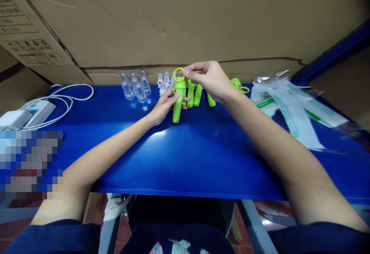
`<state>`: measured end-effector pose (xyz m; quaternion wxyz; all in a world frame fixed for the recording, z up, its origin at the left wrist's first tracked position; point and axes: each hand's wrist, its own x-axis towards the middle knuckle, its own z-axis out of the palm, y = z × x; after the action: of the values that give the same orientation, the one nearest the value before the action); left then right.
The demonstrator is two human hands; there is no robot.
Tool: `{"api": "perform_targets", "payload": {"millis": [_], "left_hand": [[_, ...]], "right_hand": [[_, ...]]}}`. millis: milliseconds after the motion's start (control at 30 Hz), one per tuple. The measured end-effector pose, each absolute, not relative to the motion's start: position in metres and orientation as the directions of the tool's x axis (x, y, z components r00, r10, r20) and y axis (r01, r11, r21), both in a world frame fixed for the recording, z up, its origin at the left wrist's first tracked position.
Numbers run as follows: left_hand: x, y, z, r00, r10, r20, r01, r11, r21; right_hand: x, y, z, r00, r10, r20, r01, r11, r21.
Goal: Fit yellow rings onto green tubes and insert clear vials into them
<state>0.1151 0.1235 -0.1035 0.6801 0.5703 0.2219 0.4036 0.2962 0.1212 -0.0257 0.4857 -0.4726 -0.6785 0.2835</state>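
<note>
My left hand (164,107) is closed around a bright green plastic handle (177,109), held upright and slightly tilted above the blue table. In a pinch between thumb and forefinger, my right hand (206,77) has a yellow ring (179,75) at the handle's wide top end. Whether the ring touches the handle I cannot tell. Several more green handles (198,95) lie just behind my hands. Left of them stand small clear caps with white bases (162,88), one with a red dot, partly hidden by my left hand.
Several clear plastic bottles (140,93) stand at the back left. A white power strip (42,112) with a looped cable lies farther left. On the right are clear packets (297,111) and another yellow ring (244,89). Cardboard (185,19) walls the blue table's (185,161) back.
</note>
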Motion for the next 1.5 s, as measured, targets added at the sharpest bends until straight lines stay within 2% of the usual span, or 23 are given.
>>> {"api": "perform_targets", "payload": {"millis": [200, 333, 433, 533, 700, 933, 1133, 1500], "left_hand": [[0.116, 0.124, -0.099, 0.55, 0.812, 0.193, -0.291, -0.03, 0.956], [0.116, 0.128, -0.095, 0.476, 0.826, 0.301, -0.24, -0.208, 0.948], [0.116, 0.132, -0.095, 0.492, 0.779, 0.39, -0.187, -0.343, 0.921], [0.117, 0.13, -0.095, 0.517, 0.741, 0.43, -0.18, -0.397, 0.9], [0.118, 0.124, -0.088, 0.469, 0.802, 0.369, -0.16, -0.334, 0.929], [0.122, 0.129, -0.085, 0.421, 0.86, 0.288, -0.222, -0.21, 0.952], [0.124, 0.126, -0.08, 0.401, 0.871, 0.282, -0.251, -0.192, 0.949], [0.125, 0.12, -0.071, 0.349, 0.905, 0.243, -0.207, -0.178, 0.962]], "right_hand": [[0.299, 0.118, -0.02, -0.019, 0.914, 0.404, 0.392, 0.379, -0.839], [0.303, 0.114, -0.011, -0.021, 0.933, 0.359, 0.33, 0.346, -0.879], [0.305, 0.107, -0.001, -0.027, 0.956, 0.292, 0.312, 0.286, -0.906], [0.306, 0.1, 0.008, -0.026, 0.974, 0.225, 0.31, 0.222, -0.925], [0.304, 0.095, 0.013, -0.043, 0.989, 0.142, 0.313, 0.148, -0.938], [0.298, 0.093, 0.015, -0.098, 0.994, 0.04, 0.25, 0.064, -0.966], [0.295, 0.093, 0.011, -0.116, 0.992, 0.053, 0.235, 0.079, -0.969], [0.288, 0.084, 0.017, -0.09, 0.995, 0.037, 0.349, 0.066, -0.935]]}}
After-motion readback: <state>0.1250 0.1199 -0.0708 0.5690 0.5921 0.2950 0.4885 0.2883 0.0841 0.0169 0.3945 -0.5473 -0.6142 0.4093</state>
